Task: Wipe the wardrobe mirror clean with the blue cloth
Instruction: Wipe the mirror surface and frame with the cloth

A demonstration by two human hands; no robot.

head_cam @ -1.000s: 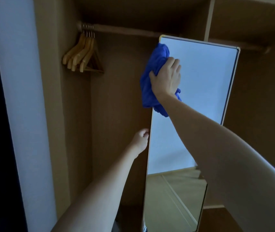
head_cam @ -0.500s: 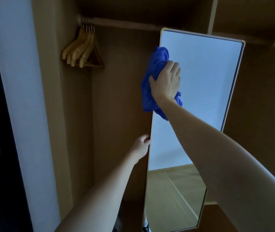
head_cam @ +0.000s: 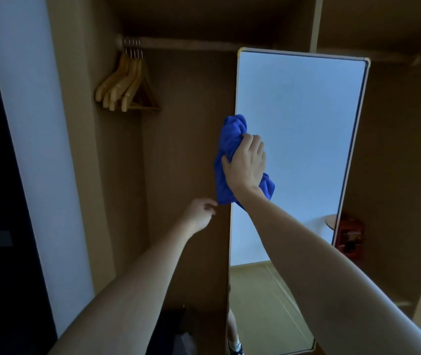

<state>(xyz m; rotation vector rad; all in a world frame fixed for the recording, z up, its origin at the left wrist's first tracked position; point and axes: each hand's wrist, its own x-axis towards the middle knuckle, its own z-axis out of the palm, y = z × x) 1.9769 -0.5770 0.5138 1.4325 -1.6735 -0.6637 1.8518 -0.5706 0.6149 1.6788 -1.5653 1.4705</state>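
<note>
A tall framed mirror [head_cam: 301,111] stands inside the wooden wardrobe and reflects a pale wall and the floor. My right hand [head_cam: 247,162] grips the bunched blue cloth [head_cam: 229,139] and presses it against the mirror's left edge, about halfway up. Part of the cloth hangs over the frame onto the wardrobe side. My left hand [head_cam: 197,213] hovers just left of the mirror's edge, below the cloth, fingers loosely curled and holding nothing.
Several wooden hangers [head_cam: 125,88] hang from the rail [head_cam: 191,43] at the upper left. A red box [head_cam: 350,234] sits behind the mirror's right edge. A dark object [head_cam: 176,334] lies on the wardrobe floor. A white panel [head_cam: 25,124] borders the left.
My right hand has slid the cloth down the mirror's left edge from near the top corner. My left hand has let go of the mirror's edge and drawn slightly left.
</note>
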